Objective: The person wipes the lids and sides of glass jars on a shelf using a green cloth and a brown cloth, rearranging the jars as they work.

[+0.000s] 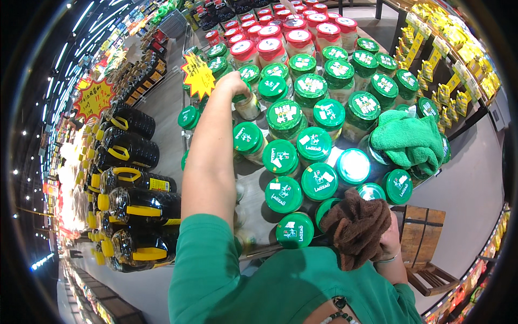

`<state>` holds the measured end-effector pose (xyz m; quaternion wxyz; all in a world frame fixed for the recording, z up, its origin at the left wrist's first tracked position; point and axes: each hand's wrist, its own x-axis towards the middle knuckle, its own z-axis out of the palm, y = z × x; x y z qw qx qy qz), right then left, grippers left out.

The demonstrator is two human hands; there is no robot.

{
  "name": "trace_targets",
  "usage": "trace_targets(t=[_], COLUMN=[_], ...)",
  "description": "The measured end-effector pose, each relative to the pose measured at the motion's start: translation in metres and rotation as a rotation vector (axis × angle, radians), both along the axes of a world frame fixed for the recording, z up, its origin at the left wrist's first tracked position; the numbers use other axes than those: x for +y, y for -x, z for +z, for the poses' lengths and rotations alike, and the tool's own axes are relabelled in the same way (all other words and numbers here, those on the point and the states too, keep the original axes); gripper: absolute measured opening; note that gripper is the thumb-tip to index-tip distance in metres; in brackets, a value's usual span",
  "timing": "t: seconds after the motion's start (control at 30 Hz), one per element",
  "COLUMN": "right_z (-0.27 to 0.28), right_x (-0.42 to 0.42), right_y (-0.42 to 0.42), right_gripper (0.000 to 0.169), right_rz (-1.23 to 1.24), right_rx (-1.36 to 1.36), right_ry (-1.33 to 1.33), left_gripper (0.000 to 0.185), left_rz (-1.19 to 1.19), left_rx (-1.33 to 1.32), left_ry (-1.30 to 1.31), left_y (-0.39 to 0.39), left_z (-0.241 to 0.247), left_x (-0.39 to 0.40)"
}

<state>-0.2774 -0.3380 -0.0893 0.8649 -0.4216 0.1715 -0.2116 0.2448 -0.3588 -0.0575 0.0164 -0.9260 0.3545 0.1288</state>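
My left arm reaches forward over the display table. My left hand [235,84] grips the top of a glass jar [248,107] with pale contents, its fingers partly hidden. Around it stand several green-lidded jars [280,157], some with leafy printed lids and others with plain green lids. Near my chest, my right hand [391,237] holds a bunched brown cloth [356,229], which hangs over the nearest jars. A crumpled green towel [408,139] lies on top of jars at the right edge of the table.
Red-lidded jars [270,46] fill the far part of the table [259,220]. A yellow star-shaped price sign [198,75] stands at its left edge. Large dark bottles with yellow handles [145,210] line the left. A wooden chair [423,235] is at right, below hanging yellow packets [444,91].
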Motion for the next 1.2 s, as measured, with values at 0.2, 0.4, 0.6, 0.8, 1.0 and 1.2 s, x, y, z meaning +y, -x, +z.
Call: trace_targets(t=[0.2, 0.4, 0.6, 0.8, 1.0, 1.2], right_z=[0.005, 0.003, 0.012, 0.028, 0.024, 0.018], right_x=[-0.001, 0.000, 0.005, 0.012, 0.017, 0.013], right_y=[-0.001, 0.000, -0.007, -0.021, -0.022, -0.017], right_gripper=[0.066, 0.065, 0.056, 0.048, 0.057, 0.063], right_rz=[0.016, 0.009, -0.033, -0.109, -0.116, -0.055], right_rx=[0.050, 0.042, 0.062, 0.118, -0.022, -0.110], right_ry=[0.018, 0.035, 0.046, 0.100, 0.107, 0.024], left_gripper=[0.086, 0.081, 0.096, 0.096, 0.082, 0.075], left_rz=[-0.049, -0.146, -0.152, -0.504, -0.458, -0.432], left_rx=[0.019, 0.023, 0.097, 0.150, 0.025, -0.070], left_ry=[0.142, 0.171, 0.298, 0.099, -0.201, -0.021], left_y=[0.001, 0.021, 0.011, 0.084, 0.131, 0.136], left_z=[-0.006, -0.005, -0.009, 0.030, 0.021, 0.001], left_x=[0.004, -0.009, 0.015, 0.074, 0.098, 0.106])
